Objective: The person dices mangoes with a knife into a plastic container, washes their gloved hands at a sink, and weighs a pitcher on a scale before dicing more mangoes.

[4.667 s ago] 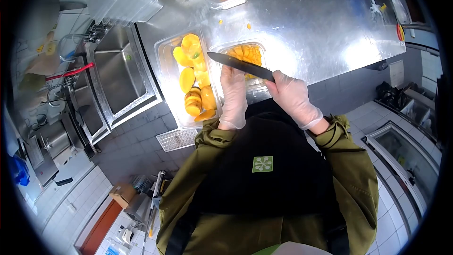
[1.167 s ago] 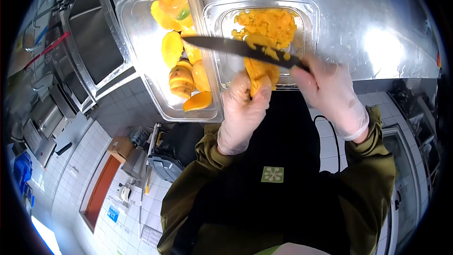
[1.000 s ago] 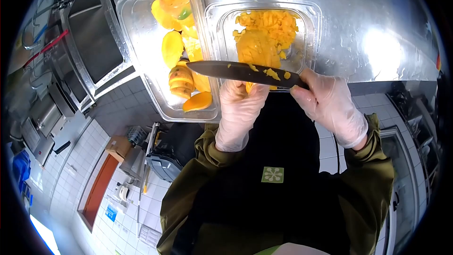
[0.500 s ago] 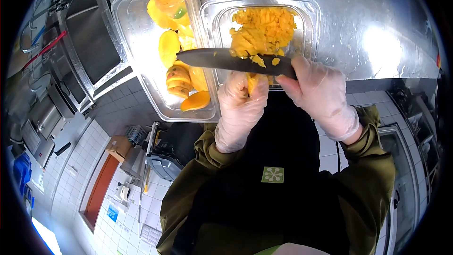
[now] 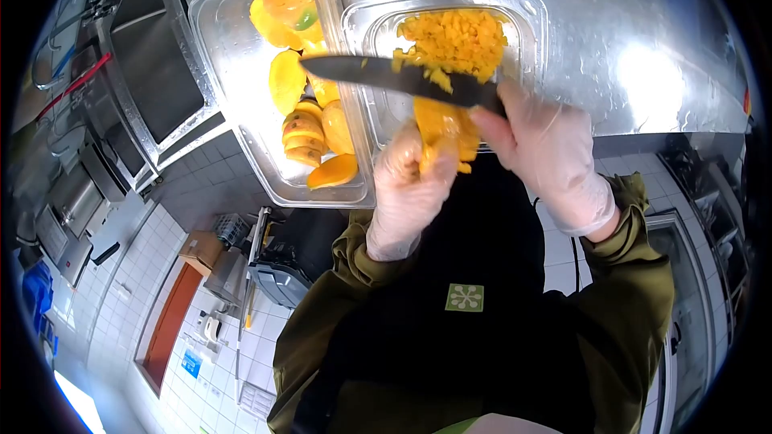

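My left hand, in a clear glove, is closed around a scored piece of mango at the near rim of a small clear container. My gloved right hand grips a kitchen knife by its handle, which the fingers hide. The dark blade points left, lying across the top of the held mango, with bits of flesh stuck to it. Diced mango fills the far part of the small container. On the left, a larger clear container holds several peeled mango pieces.
Both containers stand on a shiny steel counter, and the small one is close to its near edge. A dark lidded bin is on the tiled floor to the left. A metal-framed rack stands beyond the large container.
The knife has risen slightly off the diced mango, away from me. The held mango now shows more below the blade, tipped toward me, and my left hand has shifted slightly.
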A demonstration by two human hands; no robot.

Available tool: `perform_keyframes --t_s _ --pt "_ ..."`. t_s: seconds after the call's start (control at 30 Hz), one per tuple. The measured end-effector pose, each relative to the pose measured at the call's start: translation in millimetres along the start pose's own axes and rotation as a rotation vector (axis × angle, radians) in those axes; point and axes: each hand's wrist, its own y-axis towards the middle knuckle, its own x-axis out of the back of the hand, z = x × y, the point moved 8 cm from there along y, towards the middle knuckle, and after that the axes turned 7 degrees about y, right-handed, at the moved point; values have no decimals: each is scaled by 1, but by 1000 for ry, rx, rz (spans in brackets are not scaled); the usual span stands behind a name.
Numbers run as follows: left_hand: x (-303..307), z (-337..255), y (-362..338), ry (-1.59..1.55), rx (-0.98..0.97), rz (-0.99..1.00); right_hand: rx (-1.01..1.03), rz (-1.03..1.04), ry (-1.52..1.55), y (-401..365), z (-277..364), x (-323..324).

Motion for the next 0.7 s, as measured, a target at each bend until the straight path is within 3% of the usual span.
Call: perform_keyframes --t_s 0.03,0.1,0.17,0.23,0.3,0.4,0.5,0.6,0.7 --pt "-3 -9 -3 45 -134 50 -44 -30 -19 3 -4 1" --pt "-5 -15 -5 -9 -202 20 -47 -19 122 7 -15 7" --pt "9 13 -6 -338 25 -32 11 -99 303 2 -12 19" --pt "10 13 2 -498 169 -246 -40 -56 439 -5 -11 20" --pt "8 8 8 -570 109 -227 -48 -68 509 -16 -12 13" --pt "10 29 2 -536 197 -212 -15 -35 548 -31 -4 4" --pt "5 22 7 -679 55 -19 -27 -25 509 -36 -2 -1" --pt "-9 4 5 -593 82 -213 -100 3 498 -35 -5 -5" --pt "-14 2 5 -555 75 -180 -149 15 473 -33 -6 -6"
